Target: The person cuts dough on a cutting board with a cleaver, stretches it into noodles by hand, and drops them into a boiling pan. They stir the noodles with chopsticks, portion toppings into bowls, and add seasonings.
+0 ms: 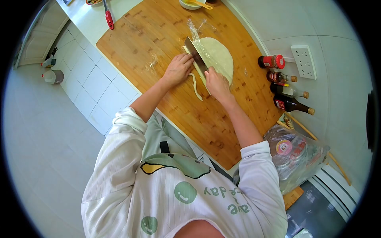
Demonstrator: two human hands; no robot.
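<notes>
A flat round sheet of pale dough point(218, 55) lies on the wooden board point(166, 31), with crumpled clear plastic wrap point(195, 31) at its far left edge. My right hand point(217, 82) grips the near end of a broad-bladed knife point(196, 54), whose blade stands along the left part of the dough. The fingers of my left hand point(178, 69) rest together against the blade's left side, on the dough's edge; what lies under them is hidden. A narrow strip of dough point(195, 87) lies separate on the board, just below my left fingers.
Bottles and a red-lidded jar point(272, 61) line the wall at the right, below a socket panel point(304, 62). A plastic bag point(295, 154) sits at the board's right corner. Beyond are a bowl point(192, 4) with a yellow utensil and a red-handled tool point(109, 20).
</notes>
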